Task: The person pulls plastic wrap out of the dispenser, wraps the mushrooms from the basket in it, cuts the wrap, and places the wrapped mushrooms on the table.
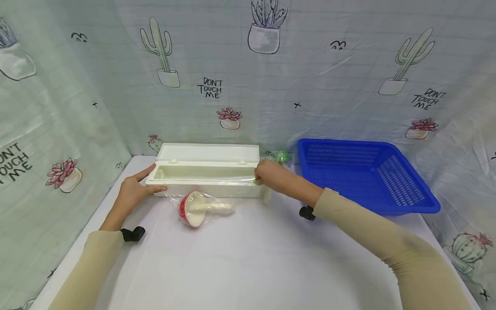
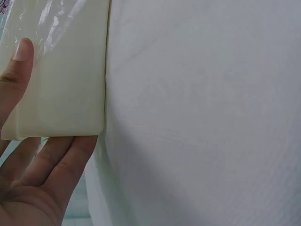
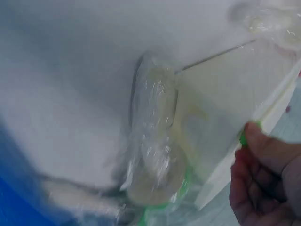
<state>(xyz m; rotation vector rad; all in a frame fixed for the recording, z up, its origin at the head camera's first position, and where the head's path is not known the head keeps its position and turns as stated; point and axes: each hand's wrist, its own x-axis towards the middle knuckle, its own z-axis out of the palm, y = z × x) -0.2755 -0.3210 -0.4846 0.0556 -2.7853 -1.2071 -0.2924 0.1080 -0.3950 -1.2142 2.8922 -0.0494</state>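
Observation:
A long white box (image 1: 209, 191) with its hinged lid (image 1: 209, 152) raised stands at the back of the table; clear film clings over its front. My left hand (image 1: 133, 191) grips the box's left end, the thumb in front and the other fingers at the end face. At the right end my right hand (image 1: 275, 175) pinches a small green piece (image 3: 243, 137) on the box's edge between thumb and curled finger. In front of the box lies a red and white scoop-like utensil (image 1: 193, 209) wrapped in clear film, its white handle pointing right.
Behind my right hand lies a film-wrapped green item (image 1: 281, 156). The right wrist view shows another film-wrapped utensil (image 3: 155, 117) with a green rim beside the box. A blue plastic basket (image 1: 345, 181) stands on the right. Printed cloth (image 1: 325, 86) hangs behind the white table.

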